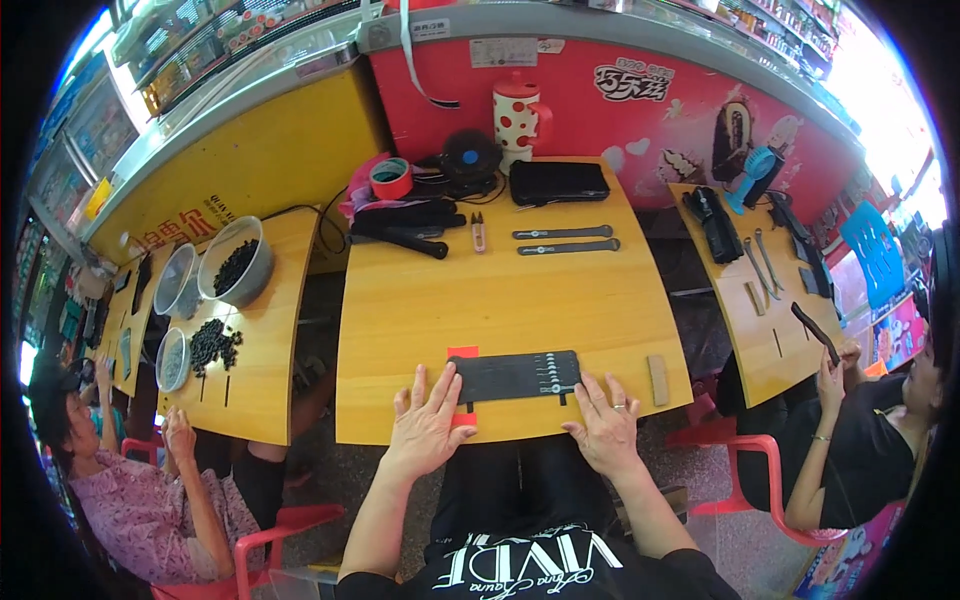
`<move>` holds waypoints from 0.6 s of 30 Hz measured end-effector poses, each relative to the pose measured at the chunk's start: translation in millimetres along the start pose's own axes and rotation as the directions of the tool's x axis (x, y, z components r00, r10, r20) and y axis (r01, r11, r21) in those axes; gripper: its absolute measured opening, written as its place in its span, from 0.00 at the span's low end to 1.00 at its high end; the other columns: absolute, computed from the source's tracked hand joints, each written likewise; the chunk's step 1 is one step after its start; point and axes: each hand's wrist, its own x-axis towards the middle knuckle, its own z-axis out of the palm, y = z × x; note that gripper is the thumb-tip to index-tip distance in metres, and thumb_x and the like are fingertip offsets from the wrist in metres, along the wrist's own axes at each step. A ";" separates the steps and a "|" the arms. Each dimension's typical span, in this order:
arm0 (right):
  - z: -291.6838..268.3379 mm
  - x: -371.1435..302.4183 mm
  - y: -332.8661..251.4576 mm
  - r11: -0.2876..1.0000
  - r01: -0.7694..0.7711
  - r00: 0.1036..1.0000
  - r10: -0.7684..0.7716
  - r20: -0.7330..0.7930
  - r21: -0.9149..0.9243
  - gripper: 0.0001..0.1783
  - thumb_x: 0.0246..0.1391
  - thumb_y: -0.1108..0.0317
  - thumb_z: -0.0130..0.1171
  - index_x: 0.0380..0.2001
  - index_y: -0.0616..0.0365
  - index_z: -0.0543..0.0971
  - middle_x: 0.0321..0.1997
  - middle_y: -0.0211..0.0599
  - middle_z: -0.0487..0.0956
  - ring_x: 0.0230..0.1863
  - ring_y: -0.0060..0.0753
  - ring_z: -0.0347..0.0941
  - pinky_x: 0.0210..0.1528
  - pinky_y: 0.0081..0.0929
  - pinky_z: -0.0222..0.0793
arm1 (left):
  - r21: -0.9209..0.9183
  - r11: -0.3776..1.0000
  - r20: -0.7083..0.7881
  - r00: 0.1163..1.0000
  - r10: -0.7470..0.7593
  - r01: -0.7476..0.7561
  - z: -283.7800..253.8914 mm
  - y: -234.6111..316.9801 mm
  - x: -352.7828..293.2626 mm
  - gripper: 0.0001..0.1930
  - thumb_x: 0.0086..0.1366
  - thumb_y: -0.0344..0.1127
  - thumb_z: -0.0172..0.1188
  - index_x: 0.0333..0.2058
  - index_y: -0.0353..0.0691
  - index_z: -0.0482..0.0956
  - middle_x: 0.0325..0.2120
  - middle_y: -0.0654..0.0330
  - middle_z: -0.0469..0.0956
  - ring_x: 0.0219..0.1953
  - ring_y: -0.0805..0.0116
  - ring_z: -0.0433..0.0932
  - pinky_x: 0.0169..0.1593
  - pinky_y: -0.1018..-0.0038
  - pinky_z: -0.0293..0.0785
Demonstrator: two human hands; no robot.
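Observation:
Several flat black straps with small white print lie side by side as one dark panel (505, 378) near the front edge of my table. My left hand (428, 420) rests flat at the panel's left end, fingers spread, beside a piece of red tape (463, 419). At the right end, the fingertips of my right hand (604, 418) touch the straps; its fingers are stretched out and a ring shows on one. Neither hand grips anything. Farther back lie two single black straps (565, 246) of the same kind, next to small thread snips (478, 234).
A tan block (657, 380) lies right of my hand. At the back are a bundle of black straps (410, 228), a tape roll (390, 178), a fan (470, 155), a black case (558, 182) and a dotted tumbler (516, 115). People sit at tables on both sides.

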 end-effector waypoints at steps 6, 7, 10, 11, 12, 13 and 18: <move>-6.3 44.3 58.7 0.955 -0.161 0.981 0.183 -0.066 0.248 0.15 0.51 0.63 0.66 0.38 0.64 0.81 0.48 0.50 0.78 0.51 0.53 0.72 0.51 0.46 0.65 | -0.355 0.934 -0.163 0.986 -0.018 -0.041 -4.8 -22.3 -1.3 0.39 0.67 0.60 0.53 0.67 0.39 0.61 0.71 0.48 0.50 0.71 0.41 0.49 0.68 0.48 0.48; -1.1 61.5 73.8 0.921 -0.174 0.968 0.224 -0.110 0.348 0.14 0.51 0.64 0.66 0.36 0.64 0.81 0.45 0.51 0.78 0.48 0.53 0.73 0.48 0.46 0.67 | -0.357 0.933 -0.163 0.987 -0.007 -0.052 -7.8 -23.4 -0.5 0.39 0.67 0.60 0.53 0.67 0.39 0.61 0.71 0.48 0.50 0.71 0.41 0.49 0.68 0.48 0.48; 24.0 134.5 125.1 0.931 -0.296 0.929 0.332 -0.161 0.212 0.16 0.53 0.61 0.65 0.37 0.65 0.81 0.43 0.52 0.78 0.47 0.55 0.73 0.49 0.46 0.69 | -0.395 0.917 -0.384 0.916 -0.119 -0.047 -19.4 -23.1 1.6 0.30 0.66 0.47 0.60 0.61 0.36 0.69 0.67 0.45 0.60 0.67 0.42 0.58 0.66 0.51 0.54; 31.7 157.8 141.1 0.908 -0.386 0.906 0.407 -0.116 0.165 0.17 0.53 0.60 0.64 0.38 0.65 0.81 0.45 0.52 0.78 0.49 0.55 0.73 0.50 0.48 0.69 | -0.434 0.899 -0.428 0.891 -0.151 -0.056 -21.3 -21.5 2.6 0.26 0.64 0.40 0.63 0.57 0.34 0.72 0.63 0.45 0.65 0.63 0.42 0.63 0.64 0.53 0.58; 38.5 179.0 147.2 0.856 -0.503 0.851 0.515 -0.105 0.122 0.19 0.53 0.58 0.65 0.39 0.65 0.81 0.45 0.50 0.77 0.51 0.55 0.71 0.51 0.51 0.68 | -0.469 0.881 -0.469 0.862 -0.191 -0.060 -23.5 -20.8 1.1 0.21 0.61 0.33 0.65 0.53 0.33 0.76 0.59 0.44 0.70 0.60 0.43 0.67 0.62 0.55 0.62; 43.3 195.4 151.3 0.789 -0.610 0.782 0.615 -0.101 0.075 0.20 0.54 0.56 0.65 0.40 0.64 0.81 0.46 0.49 0.76 0.54 0.54 0.70 0.52 0.54 0.67 | -0.467 0.882 -0.473 0.860 -0.192 -0.060 -25.2 -18.6 -1.2 0.21 0.61 0.33 0.65 0.53 0.33 0.76 0.59 0.44 0.70 0.60 0.43 0.67 0.62 0.55 0.62; 72.7 226.1 152.4 0.682 -0.731 0.678 0.727 -0.112 0.003 0.18 0.53 0.56 0.66 0.40 0.58 0.83 0.47 0.45 0.75 0.59 0.50 0.65 0.52 0.58 0.65 | -0.486 0.871 -0.495 0.842 -0.216 -0.063 -22.6 -15.9 -17.4 0.15 0.57 0.24 0.65 0.44 0.31 0.79 0.51 0.46 0.77 0.53 0.45 0.73 0.56 0.58 0.70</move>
